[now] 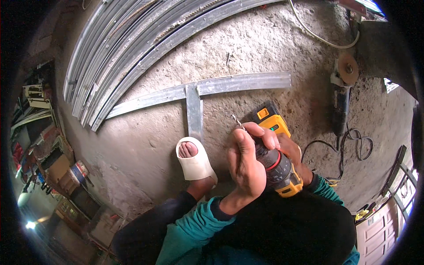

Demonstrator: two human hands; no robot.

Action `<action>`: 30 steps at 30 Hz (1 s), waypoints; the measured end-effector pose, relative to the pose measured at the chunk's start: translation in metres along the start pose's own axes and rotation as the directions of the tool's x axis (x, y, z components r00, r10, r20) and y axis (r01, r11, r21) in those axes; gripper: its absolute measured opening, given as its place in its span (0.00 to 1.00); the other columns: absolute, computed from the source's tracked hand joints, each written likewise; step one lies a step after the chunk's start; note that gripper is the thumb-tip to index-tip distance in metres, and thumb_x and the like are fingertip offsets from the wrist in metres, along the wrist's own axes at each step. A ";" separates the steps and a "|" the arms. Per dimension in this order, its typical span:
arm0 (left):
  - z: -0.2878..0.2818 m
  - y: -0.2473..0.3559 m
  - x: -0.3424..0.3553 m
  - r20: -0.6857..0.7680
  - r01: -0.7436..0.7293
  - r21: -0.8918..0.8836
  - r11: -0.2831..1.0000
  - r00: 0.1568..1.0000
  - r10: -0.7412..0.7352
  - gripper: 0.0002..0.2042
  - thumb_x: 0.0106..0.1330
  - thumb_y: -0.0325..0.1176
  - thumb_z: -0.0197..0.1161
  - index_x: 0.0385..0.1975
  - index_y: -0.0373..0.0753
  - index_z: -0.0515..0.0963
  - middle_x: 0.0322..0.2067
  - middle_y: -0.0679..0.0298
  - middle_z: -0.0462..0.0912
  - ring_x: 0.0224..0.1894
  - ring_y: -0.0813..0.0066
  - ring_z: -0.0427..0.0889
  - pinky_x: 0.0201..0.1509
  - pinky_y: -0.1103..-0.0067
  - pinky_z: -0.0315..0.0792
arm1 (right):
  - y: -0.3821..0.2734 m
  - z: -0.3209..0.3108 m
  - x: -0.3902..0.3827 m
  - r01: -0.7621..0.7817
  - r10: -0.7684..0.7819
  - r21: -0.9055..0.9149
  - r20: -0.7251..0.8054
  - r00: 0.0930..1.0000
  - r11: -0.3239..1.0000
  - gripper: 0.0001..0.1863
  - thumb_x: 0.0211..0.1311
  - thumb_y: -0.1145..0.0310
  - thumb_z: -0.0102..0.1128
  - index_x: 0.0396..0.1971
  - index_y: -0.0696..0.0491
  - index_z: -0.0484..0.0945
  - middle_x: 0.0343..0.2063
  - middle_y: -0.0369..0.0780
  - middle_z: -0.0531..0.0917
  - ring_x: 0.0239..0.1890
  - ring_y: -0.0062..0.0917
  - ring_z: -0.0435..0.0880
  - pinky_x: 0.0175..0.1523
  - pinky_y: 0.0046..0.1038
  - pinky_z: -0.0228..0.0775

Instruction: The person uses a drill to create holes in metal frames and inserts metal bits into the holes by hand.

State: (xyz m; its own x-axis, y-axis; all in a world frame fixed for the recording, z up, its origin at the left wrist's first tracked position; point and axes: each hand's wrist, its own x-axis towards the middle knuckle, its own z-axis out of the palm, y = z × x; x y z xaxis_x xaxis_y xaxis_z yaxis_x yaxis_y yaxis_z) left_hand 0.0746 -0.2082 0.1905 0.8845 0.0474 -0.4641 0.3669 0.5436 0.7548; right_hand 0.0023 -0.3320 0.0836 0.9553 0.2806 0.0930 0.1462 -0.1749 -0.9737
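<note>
A yellow and black cordless drill (287, 176) is held in both hands, its battery upward and a thin drill bit (236, 119) sticking out beyond my left fingers. My left hand (247, 168) wraps round the drill's chuck at the base of the bit. My right hand (293, 157) grips the drill's handle, partly hidden behind the body. On the floor lies a T of flat galvanized metal, a crosspiece (243, 81) with a short piece (194, 115) running down to the white sandal (196, 165) on my foot.
Long metal profiles (128, 39) are stacked at the upper left. An angle grinder (342, 106) with its cable lies at the right on the rough concrete floor (265, 48), below a pale hose (327, 42). Clutter (62, 168) lines the left; a white panelled board (375, 234) is at the lower right.
</note>
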 end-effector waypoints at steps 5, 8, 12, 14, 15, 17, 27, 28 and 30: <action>0.002 0.003 -0.005 0.041 0.020 0.052 0.998 0.999 -0.023 0.17 0.74 0.46 0.35 0.34 0.39 0.65 0.23 0.64 0.69 0.29 0.72 0.70 0.40 0.74 0.69 | -0.005 -0.003 0.005 0.071 -0.069 0.087 -0.029 0.997 0.994 0.20 0.48 0.64 0.61 0.43 0.53 0.73 0.32 0.40 0.77 0.34 0.36 0.75 0.37 0.33 0.66; 0.002 0.000 -0.005 0.049 0.011 0.045 0.999 0.999 -0.014 0.18 0.74 0.46 0.35 0.34 0.39 0.65 0.23 0.64 0.69 0.29 0.72 0.70 0.40 0.74 0.69 | -0.002 -0.004 0.002 0.067 -0.066 0.081 -0.010 0.998 0.994 0.20 0.48 0.65 0.62 0.42 0.53 0.72 0.32 0.40 0.77 0.34 0.36 0.75 0.38 0.33 0.66; 0.003 -0.001 -0.006 0.051 -0.012 0.033 0.999 0.999 0.010 0.18 0.74 0.47 0.35 0.35 0.39 0.65 0.23 0.64 0.69 0.29 0.72 0.70 0.40 0.74 0.69 | 0.004 -0.002 -0.004 0.052 -0.054 0.039 0.039 0.998 0.998 0.21 0.47 0.65 0.63 0.43 0.53 0.72 0.33 0.39 0.77 0.34 0.35 0.75 0.38 0.33 0.66; 0.003 -0.001 -0.006 0.054 -0.007 0.029 1.000 0.999 0.005 0.18 0.74 0.47 0.35 0.35 0.39 0.65 0.23 0.64 0.69 0.29 0.72 0.70 0.40 0.74 0.69 | -0.002 -0.003 -0.001 0.034 -0.035 0.048 0.030 0.999 0.998 0.21 0.47 0.65 0.63 0.43 0.53 0.72 0.33 0.39 0.77 0.34 0.35 0.75 0.38 0.32 0.66; 0.003 -0.001 -0.007 0.056 -0.003 0.029 1.000 0.998 0.001 0.17 0.74 0.47 0.35 0.34 0.39 0.65 0.23 0.64 0.69 0.29 0.72 0.70 0.40 0.74 0.69 | -0.004 -0.004 0.000 0.017 -0.018 0.060 0.021 1.000 0.998 0.21 0.46 0.66 0.63 0.43 0.53 0.72 0.33 0.39 0.77 0.35 0.35 0.75 0.38 0.32 0.66; 0.003 -0.002 -0.008 0.055 -0.005 0.028 1.000 0.998 0.004 0.18 0.74 0.47 0.35 0.34 0.39 0.65 0.23 0.64 0.69 0.29 0.72 0.70 0.40 0.74 0.69 | -0.003 -0.005 0.000 0.037 -0.040 0.078 0.028 0.999 0.996 0.21 0.46 0.66 0.63 0.43 0.53 0.72 0.33 0.39 0.77 0.35 0.35 0.75 0.39 0.32 0.67; 0.005 -0.001 -0.009 0.047 -0.021 0.017 1.000 0.999 0.020 0.17 0.74 0.46 0.35 0.35 0.39 0.66 0.24 0.63 0.70 0.30 0.71 0.71 0.41 0.73 0.69 | -0.004 -0.007 0.001 0.049 -0.051 0.066 0.029 0.998 0.997 0.23 0.47 0.65 0.63 0.45 0.54 0.72 0.32 0.40 0.77 0.35 0.35 0.75 0.39 0.32 0.66; 0.005 -0.002 -0.009 0.047 -0.020 0.016 1.000 0.999 0.019 0.17 0.74 0.46 0.35 0.35 0.39 0.66 0.24 0.63 0.70 0.30 0.71 0.71 0.41 0.73 0.69 | -0.002 -0.006 0.000 0.048 -0.050 0.065 0.029 0.998 0.997 0.23 0.47 0.65 0.63 0.45 0.54 0.72 0.32 0.40 0.77 0.35 0.35 0.75 0.39 0.32 0.66; 0.003 -0.003 -0.010 0.058 -0.034 0.020 0.999 0.998 0.032 0.17 0.74 0.46 0.35 0.35 0.39 0.66 0.25 0.62 0.71 0.30 0.71 0.71 0.41 0.73 0.70 | 0.002 -0.004 -0.004 0.100 -0.100 0.033 0.000 0.995 0.994 0.22 0.47 0.65 0.63 0.45 0.54 0.72 0.33 0.40 0.77 0.35 0.35 0.75 0.39 0.32 0.66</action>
State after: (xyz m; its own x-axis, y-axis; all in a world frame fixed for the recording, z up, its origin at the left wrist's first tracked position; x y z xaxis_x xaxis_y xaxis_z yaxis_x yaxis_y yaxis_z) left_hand 0.0659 -0.2131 0.1941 0.9111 0.0165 -0.4118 0.3427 0.5247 0.7793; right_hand -0.0004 -0.3373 0.0822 0.9358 0.2971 0.1898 0.2323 -0.1146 -0.9659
